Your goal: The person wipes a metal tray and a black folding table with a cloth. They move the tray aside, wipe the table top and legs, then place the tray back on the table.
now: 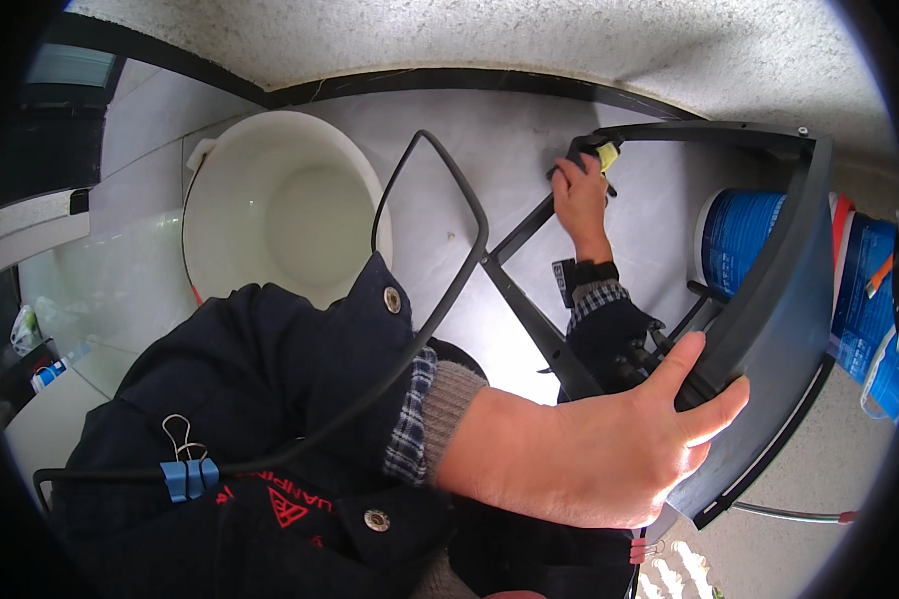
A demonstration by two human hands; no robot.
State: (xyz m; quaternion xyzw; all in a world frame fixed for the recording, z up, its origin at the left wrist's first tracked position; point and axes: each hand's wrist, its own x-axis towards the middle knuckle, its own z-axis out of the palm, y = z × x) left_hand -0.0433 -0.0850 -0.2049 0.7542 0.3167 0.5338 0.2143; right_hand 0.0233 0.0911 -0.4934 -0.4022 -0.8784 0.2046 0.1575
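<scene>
My left hand (607, 449) reaches in from the left, its fingers straddling the near end of a dark metal panel's edge (775, 269). Its palm and some of its fingers are hidden. Farther off, my right hand (580, 198) is closed around a black object with a yellow part (607, 155), whose kind I cannot tell. That object sits at the far corner of a black metal frame (536, 322), where two bars meet. The panel stands tilted at the right, joined to the frame. Black fittings (637, 363) show just behind my left hand.
A large white plastic bucket (232, 180) stands on the left. Blue buckets (742, 239) sit behind the panel. A black cable (457, 187) loops across the middle, clipped to my jacket with a blue binder clip (189, 479). A rough wall (479, 37) bounds the far side.
</scene>
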